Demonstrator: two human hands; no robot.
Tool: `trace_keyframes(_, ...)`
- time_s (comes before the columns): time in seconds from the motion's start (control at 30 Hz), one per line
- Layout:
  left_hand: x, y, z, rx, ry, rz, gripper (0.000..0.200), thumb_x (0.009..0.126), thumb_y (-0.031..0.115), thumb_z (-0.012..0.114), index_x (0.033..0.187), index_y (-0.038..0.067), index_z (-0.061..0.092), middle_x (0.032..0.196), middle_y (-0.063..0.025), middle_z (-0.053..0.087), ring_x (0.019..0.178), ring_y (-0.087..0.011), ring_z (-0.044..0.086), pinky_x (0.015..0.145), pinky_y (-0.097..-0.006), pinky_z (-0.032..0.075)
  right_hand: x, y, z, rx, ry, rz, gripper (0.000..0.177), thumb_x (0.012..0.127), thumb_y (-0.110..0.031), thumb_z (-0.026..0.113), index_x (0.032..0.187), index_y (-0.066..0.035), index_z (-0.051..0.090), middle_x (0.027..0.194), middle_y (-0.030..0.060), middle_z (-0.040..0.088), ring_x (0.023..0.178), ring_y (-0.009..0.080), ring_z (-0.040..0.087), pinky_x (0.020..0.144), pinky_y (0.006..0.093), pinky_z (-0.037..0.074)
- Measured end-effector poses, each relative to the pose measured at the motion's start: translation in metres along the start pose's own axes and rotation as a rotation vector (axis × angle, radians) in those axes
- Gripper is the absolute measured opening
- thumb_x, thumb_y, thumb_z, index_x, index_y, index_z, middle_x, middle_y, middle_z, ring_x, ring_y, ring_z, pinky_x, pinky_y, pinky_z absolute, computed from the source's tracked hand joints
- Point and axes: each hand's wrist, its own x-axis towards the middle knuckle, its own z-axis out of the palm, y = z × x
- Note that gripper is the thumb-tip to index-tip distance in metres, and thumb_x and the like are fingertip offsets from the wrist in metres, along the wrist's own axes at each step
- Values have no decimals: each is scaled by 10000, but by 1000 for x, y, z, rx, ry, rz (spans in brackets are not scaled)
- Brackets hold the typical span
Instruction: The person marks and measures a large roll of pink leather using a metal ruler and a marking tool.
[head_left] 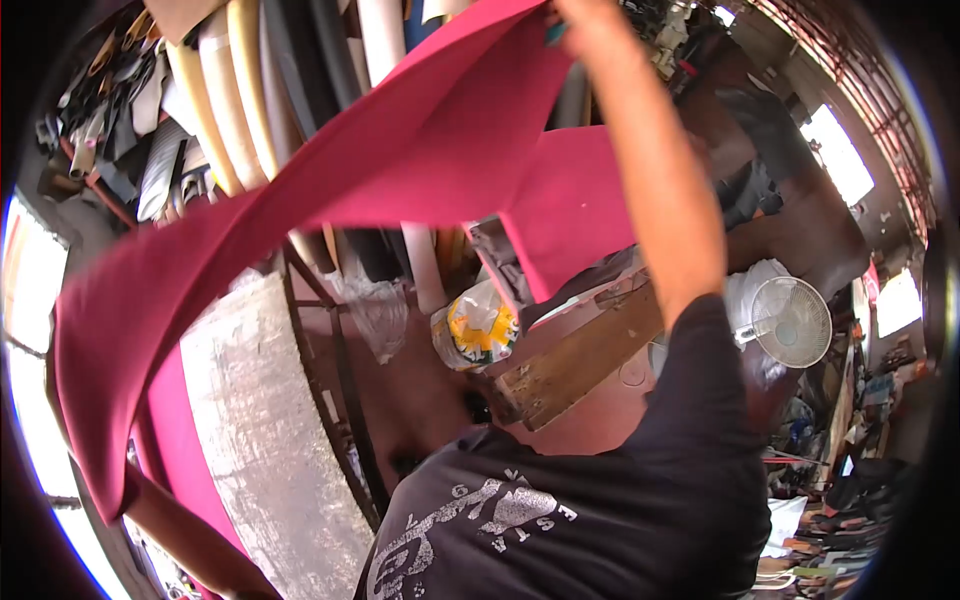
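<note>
**Magenta Sheet (400,150) Swept Aloft Beside Pale Tabletop (270,430)**

A worker in a dark printed shirt (600,500) raises the right arm (665,200) nearly straight, well to the right of the pale tabletop and beyond its far end, the right hand (585,22) blurred and partly cut off by the top of the view. That hand grips the upper corner of the magenta sheet, a small teal item (556,35) showing next to it. The left arm (190,535) reaches out low on the left side of the pale tabletop, its hand hidden at the sheet's lower end; whether those fingers are clenched cannot be told.

The magenta sheet spans the gap between the hands, twisting and billowing across the far end of the pale tabletop. More magenta material (185,440) lies along the tabletop's left edge, and another stretch (575,205) shows well to its right; whether they belong to the same piece is unclear. Beyond the pale tabletop stand rolls of material (225,95). To its right are a clear plastic bag (380,315), a yellow-and-white sack (482,325), a wooden bench (580,365) and, farther right, a white fan (790,322).
</note>
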Motion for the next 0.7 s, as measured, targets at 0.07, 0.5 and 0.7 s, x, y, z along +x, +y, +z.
trace_keyframes(0.07, 20, 39, 83, -100, -87, -5, 409, 970, 210, 441, 1280, -20, 577, 1310, -157, 576, 1225, -273, 540, 1056, -361, 400, 70, -44, -74, -16, 167, -120, 141, 798, -114, 689, 928, -81, 646, 818, 75, 635, 690, 240, 590, 593, 364, 484)
trace_keyframes(0.5, -211, 24, 507, -602, -753, -446, 207, 961, 127, 596, 1108, 1, 525, 1060, -73, 596, 982, -140, 536, 904, -311, 446, 54, 136, -552, -82, 735, -306, 953, 850, -184, 726, 1558, -103, 92, 1547, 113, 317, 1402, 214, 337, 1148, 397, 272)
trace_keyframes(0.7, -273, -47, 523, -319, -787, -616, 308, 951, 121, 603, 1199, -11, 477, 1071, -105, 626, 984, -150, 567, 852, -306, 473, -15, 362, -641, 336, 701, 342, 674, 907, -211, 681, 1471, -153, 317, 865, 7, 603, 572, 103, 508, 409, 237, 326)
